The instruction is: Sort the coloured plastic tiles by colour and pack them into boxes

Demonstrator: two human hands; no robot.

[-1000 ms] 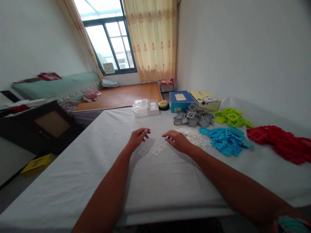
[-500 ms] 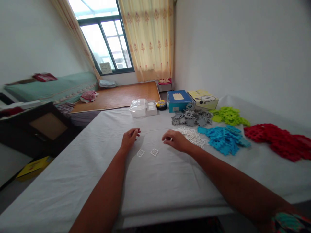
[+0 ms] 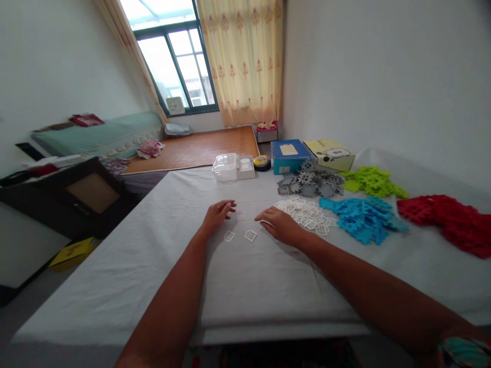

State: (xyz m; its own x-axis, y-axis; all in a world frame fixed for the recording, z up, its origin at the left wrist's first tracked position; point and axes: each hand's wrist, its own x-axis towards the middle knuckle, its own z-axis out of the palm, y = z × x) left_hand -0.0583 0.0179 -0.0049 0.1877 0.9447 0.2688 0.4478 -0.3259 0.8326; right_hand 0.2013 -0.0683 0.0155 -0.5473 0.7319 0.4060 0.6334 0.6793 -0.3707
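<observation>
My left hand point(image 3: 219, 215) rests at the middle of the white-covered table, its fingers loosely bent and apart with nothing visible in them. Just right of its fingertips lies a faint, slightly blurred white lattice piece point(image 3: 241, 215). Two more small white plastic lattice pieces lie nearer to me, a left one point(image 3: 229, 236) and a right one point(image 3: 250, 235). My right hand point(image 3: 283, 225) is low over the cloth with fingers stretched to the left, beside a heap of white lattice pieces point(image 3: 307, 212). The underside of its fingers is hidden.
Heaps of grey point(image 3: 310, 183), yellow-green point(image 3: 374, 181), blue point(image 3: 362, 220) and red plastic pieces point(image 3: 447, 220) spread along the right side. Behind them stand a blue box point(image 3: 290, 156) and a yellow box point(image 3: 330, 154). A clear plastic container point(image 3: 224, 167) and a round black-and-yellow tin point(image 3: 262, 163) are at the far edge.
A third white piece now lies between my hands. My right hand's fingers have straightened from a curl. The whole view has shifted slightly.
</observation>
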